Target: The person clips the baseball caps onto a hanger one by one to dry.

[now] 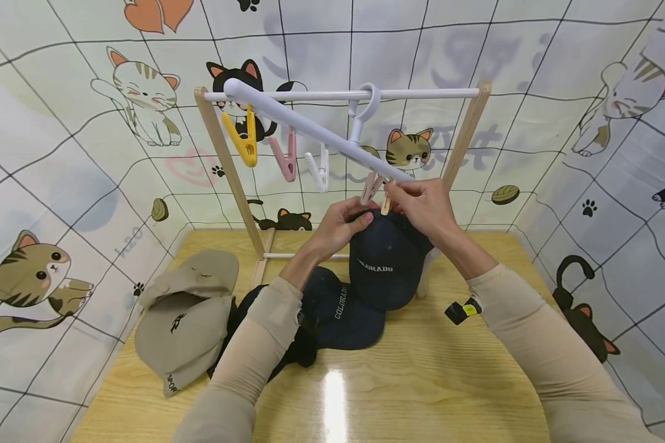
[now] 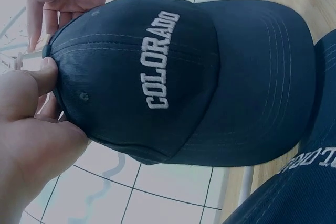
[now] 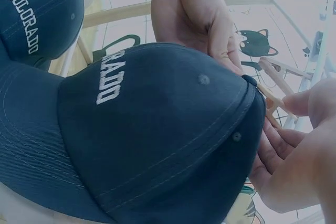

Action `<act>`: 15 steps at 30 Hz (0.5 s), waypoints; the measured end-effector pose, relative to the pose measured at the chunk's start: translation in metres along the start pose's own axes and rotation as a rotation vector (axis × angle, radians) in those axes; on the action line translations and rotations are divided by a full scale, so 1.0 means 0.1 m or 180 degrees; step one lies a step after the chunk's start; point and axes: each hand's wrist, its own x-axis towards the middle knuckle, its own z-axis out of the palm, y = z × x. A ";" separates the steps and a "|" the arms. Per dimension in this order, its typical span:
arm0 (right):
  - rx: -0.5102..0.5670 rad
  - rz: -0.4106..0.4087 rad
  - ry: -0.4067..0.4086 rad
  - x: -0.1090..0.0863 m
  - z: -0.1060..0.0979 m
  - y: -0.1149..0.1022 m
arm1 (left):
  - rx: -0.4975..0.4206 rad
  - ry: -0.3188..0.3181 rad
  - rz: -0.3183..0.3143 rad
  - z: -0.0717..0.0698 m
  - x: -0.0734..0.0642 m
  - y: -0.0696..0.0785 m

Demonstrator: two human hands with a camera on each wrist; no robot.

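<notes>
A navy baseball cap (image 1: 384, 255) lettered COLORADO hangs beneath a white clip hanger (image 1: 310, 128), brim downward. My left hand (image 1: 338, 227) pinches the top of its crown between thumb and fingers, as the left wrist view also shows on the cap (image 2: 115, 77). At the right end of the hanger, my right hand (image 1: 429, 206) pinches a pale orange clip (image 1: 387, 200). In the right wrist view that clip (image 3: 270, 103) meets the button end of the crown; whether its jaws bite the fabric I cannot tell. A pale pink clip (image 1: 370, 187) hangs just left of it.
Yellow (image 1: 246, 138), pink (image 1: 286, 155) and white (image 1: 320, 169) clips hang farther left. The hanger hooks on a rack's white rail (image 1: 421, 94). On the wooden table (image 1: 421, 381) lie another navy cap (image 1: 346, 317), beige caps (image 1: 185, 332) and a black item partly behind my left sleeve.
</notes>
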 end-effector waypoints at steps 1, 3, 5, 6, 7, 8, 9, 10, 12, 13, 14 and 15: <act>-0.0011 -0.0018 0.0007 0.00 0.00 0.00 | -0.0024 0.0011 -0.0018 0.00 0.01 0.00; -0.0036 -0.0062 0.0017 0.01 0.01 0.00 | -0.0077 0.0032 -0.0060 0.00 0.01 0.00; -0.0059 -0.0097 0.0018 0.01 0.01 0.00 | -0.0121 0.0040 -0.0089 -0.01 0.02 0.01; -0.0068 -0.0108 0.0018 0.01 0.01 0.01 | -0.0134 0.0041 -0.0106 -0.01 0.02 0.01; -0.0070 -0.0107 0.0015 0.00 0.01 0.01 | -0.0149 0.0041 -0.0126 -0.01 0.02 0.01; -0.0072 -0.0113 0.0013 0.00 0.01 0.01 | -0.0167 0.0040 -0.0140 0.00 0.02 0.02; -0.0072 -0.0110 0.0007 0.00 0.01 0.01 | -0.0179 0.0039 -0.0151 0.00 0.02 0.02; -0.0077 -0.0106 0.0000 -0.01 0.01 0.01 | -0.0192 0.0036 -0.0161 0.00 0.02 0.02; -0.0078 -0.0100 -0.0013 -0.01 0.00 0.01 | -0.0220 0.0026 -0.0174 0.00 0.02 0.02; -0.0081 -0.0099 -0.0019 -0.02 0.00 0.01 | -0.0233 0.0023 -0.0180 0.00 0.02 0.02; -0.0087 -0.0099 -0.0024 -0.02 0.00 0.01 | -0.0243 0.0022 -0.0185 0.00 0.02 0.02; -0.0091 -0.0101 -0.0029 -0.02 0.00 0.01 | -0.0252 0.0024 -0.0192 0.00 0.02 0.02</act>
